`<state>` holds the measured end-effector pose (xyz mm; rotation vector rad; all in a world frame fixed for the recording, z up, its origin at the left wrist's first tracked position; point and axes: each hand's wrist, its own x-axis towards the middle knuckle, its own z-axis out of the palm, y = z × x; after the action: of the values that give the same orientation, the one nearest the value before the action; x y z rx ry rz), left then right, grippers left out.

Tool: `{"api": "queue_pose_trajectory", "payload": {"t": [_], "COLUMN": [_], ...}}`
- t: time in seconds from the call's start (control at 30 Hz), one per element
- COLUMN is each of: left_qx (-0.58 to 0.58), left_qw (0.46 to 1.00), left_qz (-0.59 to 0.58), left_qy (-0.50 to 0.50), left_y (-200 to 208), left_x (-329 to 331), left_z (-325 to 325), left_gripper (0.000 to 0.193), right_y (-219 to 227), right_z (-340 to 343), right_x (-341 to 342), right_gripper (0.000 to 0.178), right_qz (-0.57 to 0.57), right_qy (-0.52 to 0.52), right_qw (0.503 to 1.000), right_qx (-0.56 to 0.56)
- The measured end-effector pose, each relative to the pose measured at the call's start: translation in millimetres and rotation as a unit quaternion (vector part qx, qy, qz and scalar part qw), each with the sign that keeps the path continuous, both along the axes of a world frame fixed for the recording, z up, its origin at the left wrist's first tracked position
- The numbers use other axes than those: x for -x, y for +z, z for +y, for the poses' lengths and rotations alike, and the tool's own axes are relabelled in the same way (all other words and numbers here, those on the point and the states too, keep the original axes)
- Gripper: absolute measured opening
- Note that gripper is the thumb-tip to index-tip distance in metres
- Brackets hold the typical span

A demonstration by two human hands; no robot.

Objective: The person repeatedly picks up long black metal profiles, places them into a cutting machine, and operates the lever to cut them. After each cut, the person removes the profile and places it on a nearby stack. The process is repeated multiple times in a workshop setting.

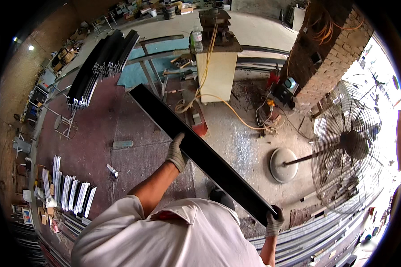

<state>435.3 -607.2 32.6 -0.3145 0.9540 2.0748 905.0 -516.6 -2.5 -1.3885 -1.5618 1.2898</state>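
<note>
Gloves (274, 229) of grey striped knit cover both hands that I follow remotely. I have the left hand (176, 154) holding a long, flat black bar (205, 154) partway along its near edge, thumb on top, the other fingers hidden beneath. I see the right hand (275, 220) with its fingers closed around the bar's lower-right end. The bar slants above the floor, in front of a pale, collared shirt (200, 236). Beyond it, I see a pale yellow, box-shaped stand (219, 75); rightward, a round wire-caged fan (354, 144).
</note>
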Motion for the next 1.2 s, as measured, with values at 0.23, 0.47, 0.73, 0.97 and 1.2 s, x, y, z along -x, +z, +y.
{"api": "queue_pose_trajectory", "payload": {"t": [0.23,0.47,0.73,0.97,1.2], "left_qx": [-0.022,0.049,0.06,0.149,0.201], "left_qw": [1.0,0.999,0.997,0.98,0.967], "left_qz": [0.011,0.008,0.042,0.128,0.153], "left_qy": [0.007,-0.01,-0.012,-0.002,-0.021], "left_y": [15,-25,-20,-28,-63], "left_x": [49,136,277,374,454], "left_z": [96,175,251,280,251], "left_gripper": [0.031,0.031,0.033,0.046,0.041], "right_y": [-2,-16,-2,-19,-54], "right_z": [127,185,211,213,190], "right_x": [110,249,458,647,733], "right_gripper": [0.029,0.028,0.029,0.029,0.039], "right_qz": [0.013,0.063,0.111,0.141,0.116], "right_qy": [0.042,0.002,-0.032,0.0,0.163], "right_qw": [0.999,0.998,0.991,0.989,0.962], "right_qx": [0.013,0.031,0.072,0.045,0.184]}}
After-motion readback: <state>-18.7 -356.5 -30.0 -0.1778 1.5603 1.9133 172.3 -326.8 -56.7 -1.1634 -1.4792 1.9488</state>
